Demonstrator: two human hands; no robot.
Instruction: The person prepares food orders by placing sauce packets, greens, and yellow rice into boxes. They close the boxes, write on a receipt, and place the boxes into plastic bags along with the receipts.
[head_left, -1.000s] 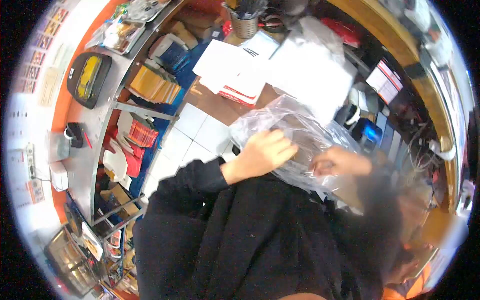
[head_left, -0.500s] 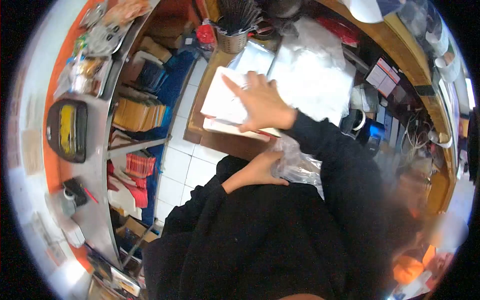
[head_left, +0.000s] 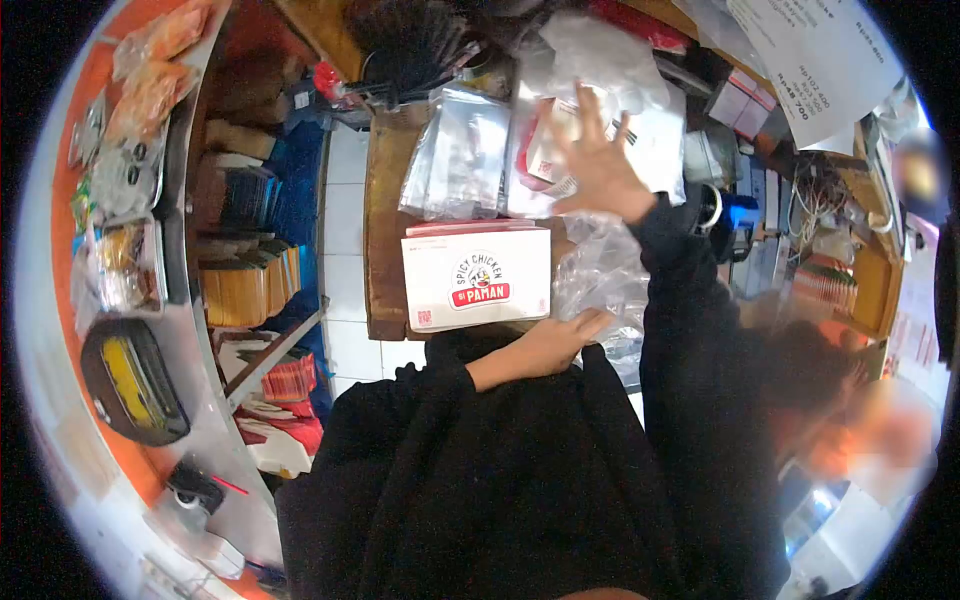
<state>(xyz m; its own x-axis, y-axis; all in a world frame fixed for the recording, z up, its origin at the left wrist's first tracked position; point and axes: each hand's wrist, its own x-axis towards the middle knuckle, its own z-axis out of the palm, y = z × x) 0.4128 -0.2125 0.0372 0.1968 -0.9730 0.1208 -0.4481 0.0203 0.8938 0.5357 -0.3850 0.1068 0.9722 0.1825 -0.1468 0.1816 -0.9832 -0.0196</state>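
My right hand [head_left: 605, 160] is raised over the stack of clear plastic bags, fingers spread. Just left of its fingers and partly hidden by them is a small red-and-white printed piece [head_left: 545, 155]. In front of me lies a pile of flat white cartons [head_left: 440, 265], the top one printed "Spicy Chicken Si Paman". My left hand [head_left: 545, 350] is low at the table's near edge, its fingers closed on the lower edge of a crumpled clear plastic bag [head_left: 605, 265] to the right of the cartons.
Flat clear plastic sleeves [head_left: 460, 150] lie behind the cartons, and a bundle of black utensils [head_left: 410, 45] stands beyond. A printed receipt [head_left: 810, 70] hangs at upper right. Left across the tiled floor [head_left: 345, 230], shelves hold brown folded cartons [head_left: 250, 285].
My right hand has left the white cartons and moved right to the plastic stack. The printed top of the carton pile now shows. My head view has turned.
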